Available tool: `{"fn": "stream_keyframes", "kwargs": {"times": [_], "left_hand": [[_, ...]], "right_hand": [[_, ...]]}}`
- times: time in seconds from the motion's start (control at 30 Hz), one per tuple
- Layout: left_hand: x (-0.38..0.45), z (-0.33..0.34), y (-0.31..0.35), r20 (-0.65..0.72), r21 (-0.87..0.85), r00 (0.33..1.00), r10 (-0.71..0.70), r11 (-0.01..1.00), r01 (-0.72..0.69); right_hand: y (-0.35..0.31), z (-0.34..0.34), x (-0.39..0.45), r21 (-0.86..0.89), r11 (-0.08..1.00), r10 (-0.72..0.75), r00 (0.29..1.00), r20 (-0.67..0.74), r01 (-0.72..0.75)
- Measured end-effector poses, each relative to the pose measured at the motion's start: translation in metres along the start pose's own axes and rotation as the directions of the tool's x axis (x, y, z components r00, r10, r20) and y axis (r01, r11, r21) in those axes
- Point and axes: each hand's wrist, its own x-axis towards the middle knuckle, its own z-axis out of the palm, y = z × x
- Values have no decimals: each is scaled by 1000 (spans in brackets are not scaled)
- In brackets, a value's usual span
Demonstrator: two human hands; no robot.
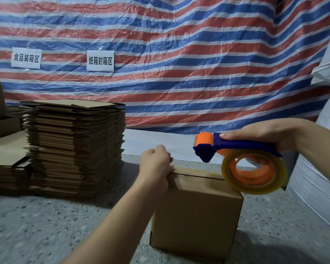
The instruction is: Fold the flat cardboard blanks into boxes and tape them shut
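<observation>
1. Head view, task things: a folded cardboard box (196, 212) is seen standing on the speckled floor (46, 225), its top flaps closed with the seam between them visible along the top.
2. The left hand (156, 162) is curled at the box's far left top corner, resting against that edge; a thin strip of clear tape (181, 149) appears to be pinched in its fingers (the strip is faint and hard to follow).
3. The tape is stretched from the left hand to a blue and orange tape dispenser (236, 149), which is gripped by the right hand (265, 134), thumb laid along the blue handle and fingers wrapped under it.
4. The clear tape roll (254, 172) on the dispenser is held over the right end of the box top, touching or just above it; which cannot be told.
5. Surroundings: a tall stack of flat cardboard blanks (74, 145) is set to the left of the box, well apart from it, with more cardboard (0, 119) further left.
6. A red, white and blue striped tarp (179, 54) is hung behind, with two paper signs (100, 60) fixed to it.
</observation>
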Motion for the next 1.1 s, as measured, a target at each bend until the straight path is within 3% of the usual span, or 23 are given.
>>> {"fn": "stream_keyframes", "kwargs": {"times": [0.13, 0.27, 0.33, 0.4, 0.5, 0.67, 0.97, 1.1], "left_hand": [[5, -6, 2, -60, -235, 991, -123, 966, 106], [10, -19, 3, 20, -433, 987, -160, 888, 153], [17, -31, 7, 40, -318, 992, -116, 940, 123], [26, -46, 9, 33, 40, 999, 37, 998, -38], [36, -70, 2, 133, 348, 978, 160, 916, -198], [42, -82, -11, 136, 445, 975, 174, 869, -217], [48, -84, -53, 154, 465, 987, 43, 878, -111], [44, -76, -69, 236, 450, 971, -41, 890, -72]], "right_hand": [[-16, 3, 2, -81, 997, 8, 1000, -6, -8], [-30, 9, 6, -151, 988, 17, 1000, -12, -19], [-36, 13, 8, -194, 981, 19, 1000, -16, -22], [-40, 15, 9, -222, 975, 23, 1000, -19, -27], [-46, 19, 11, -265, 964, 27, 999, -23, -32], [-59, 27, 14, -364, 930, 46, 999, -26, -53], [-66, 32, 21, -434, 896, 89, 996, -28, -92], [-68, 33, 25, -448, 888, 103, 994, -23, -103]]}}
